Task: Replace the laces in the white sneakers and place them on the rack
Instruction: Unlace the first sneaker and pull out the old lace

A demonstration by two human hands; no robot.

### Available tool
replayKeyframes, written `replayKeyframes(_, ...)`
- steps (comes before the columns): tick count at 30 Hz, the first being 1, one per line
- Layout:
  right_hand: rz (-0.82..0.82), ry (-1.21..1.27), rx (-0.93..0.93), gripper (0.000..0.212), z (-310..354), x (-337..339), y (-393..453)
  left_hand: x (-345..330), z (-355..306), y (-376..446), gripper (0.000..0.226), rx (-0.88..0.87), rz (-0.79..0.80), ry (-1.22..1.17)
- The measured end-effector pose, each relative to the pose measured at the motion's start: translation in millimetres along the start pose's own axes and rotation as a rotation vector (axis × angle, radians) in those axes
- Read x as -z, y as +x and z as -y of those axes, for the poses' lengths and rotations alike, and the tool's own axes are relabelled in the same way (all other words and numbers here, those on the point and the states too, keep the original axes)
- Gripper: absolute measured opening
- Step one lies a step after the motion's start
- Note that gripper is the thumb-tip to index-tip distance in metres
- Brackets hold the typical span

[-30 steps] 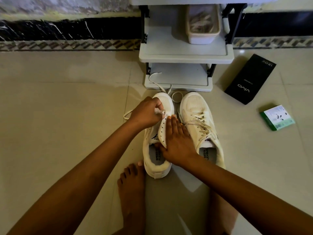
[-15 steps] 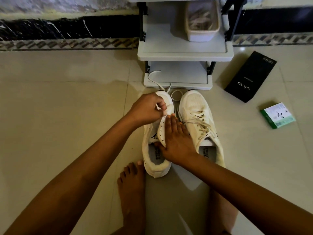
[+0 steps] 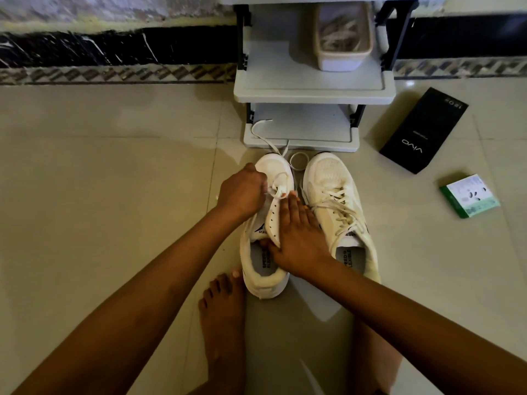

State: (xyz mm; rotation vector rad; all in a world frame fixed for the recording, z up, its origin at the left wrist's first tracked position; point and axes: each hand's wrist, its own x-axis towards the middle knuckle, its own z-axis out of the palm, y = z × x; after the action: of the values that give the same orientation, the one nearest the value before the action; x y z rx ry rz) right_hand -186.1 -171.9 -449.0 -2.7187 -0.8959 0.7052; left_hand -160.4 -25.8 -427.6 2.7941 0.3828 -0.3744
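Observation:
Two white sneakers stand side by side on the floor, toes toward the grey shoe rack [image 3: 313, 95]. The left sneaker [image 3: 265, 277] has mostly bare eyelets. My left hand [image 3: 242, 192] pinches a white lace [image 3: 278, 183] at its front eyelets; the lace's far end trails onto the rack's lower shelf. My right hand [image 3: 296, 235] grips this sneaker's right eyelet flap, fingers flat on top and thumb under. The right sneaker [image 3: 333, 201] is fully laced and untouched.
A tub [image 3: 342, 47] of laces sits on the rack's middle shelf. A black box [image 3: 422, 132] and a green-and-white packet [image 3: 470, 195] lie on the tiles at right. A small white ring [image 3: 299, 161] lies between the toes. My bare foot [image 3: 222, 317] rests beside the left sneaker.
My left hand has drawn the lace inward at the front eyelets, and the slack loop left of the sneaker is gone. My right hand stays on the flap.

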Motion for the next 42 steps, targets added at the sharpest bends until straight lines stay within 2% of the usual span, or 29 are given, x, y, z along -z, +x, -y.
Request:
replayKeyframes(2,-0.005,-0.006,0.003,0.091,-0.5,-0.8,-0.2,6.0,2.2,-0.9,0.006,-0.034,0.018,-0.164)
replayKeyframes(5,-0.022,0.003,0.000,0.092,-1.6,-2.6,0.3,33.3,-1.3,-9.3,0.005,-0.052,0.111,-0.682)
replayKeyframes(6,-0.026,0.009,-0.001,0.093,-1.7,-3.3,0.9,39.2,-3.6,-11.2,0.006,-0.061,0.091,-0.758)
replayKeyframes(9,-0.027,0.020,-0.004,0.093,-0.6,-3.2,1.1,38.3,-8.3,-7.8,0.013,-0.086,-0.022,-0.598)
replayKeyframes(12,-0.029,0.019,-0.006,0.094,-0.7,-2.8,0.9,17.4,-4.5,-3.8,0.032,-0.016,0.066,-0.202)
replayKeyframes(14,-0.029,0.016,-0.004,0.094,-0.7,-3.1,1.9,4.6,-2.1,-5.0,0.033,0.051,0.083,-0.068)
replayKeyframes(18,-0.042,0.026,-0.003,0.092,-0.9,-4.1,1.5,-3.0,-2.1,-4.6,0.016,0.100,-0.011,-0.081)
replayKeyframes(21,-0.042,0.021,0.002,0.092,-1.6,-3.6,0.2,0.6,2.1,-1.1,0.008,0.034,0.002,-0.116)
replayKeyframes(25,-0.047,0.022,0.007,0.093,-2.3,-3.7,-0.1,30.5,2.0,-7.8,0.009,-0.046,0.100,-0.632)
replayKeyframes(28,-0.043,0.025,0.003,0.093,-1.4,-3.7,-0.1,34.4,3.5,-10.3,0.010,-0.012,0.078,-0.773)
replayKeyframes(29,-0.039,0.028,0.002,0.093,-0.9,-3.4,-0.1,30.1,4.6,-9.2,0.013,0.001,0.058,-0.732)
replayKeyframes(32,-0.031,0.019,0.000,0.092,-0.7,-1.9,0.3,9.1,6.7,-3.2,0.034,0.024,0.105,-0.317)
replayKeyframes(33,-0.033,0.008,0.001,0.092,-0.9,-1.6,0.5,2.8,5.1,-2.6,0.034,0.046,0.093,-0.233)
replayKeyframes(37,-0.026,0.001,-0.004,0.091,-0.1,-1.0,0.7,-8.0,-2.1,-4.4,0.012,0.096,-0.099,-0.177)
replayKeyframes(42,-0.055,0.018,0.009,0.092,-1.2,-2.5,0.6,-4.2,3.1,-7.0,0.007,0.063,-0.113,-0.201)
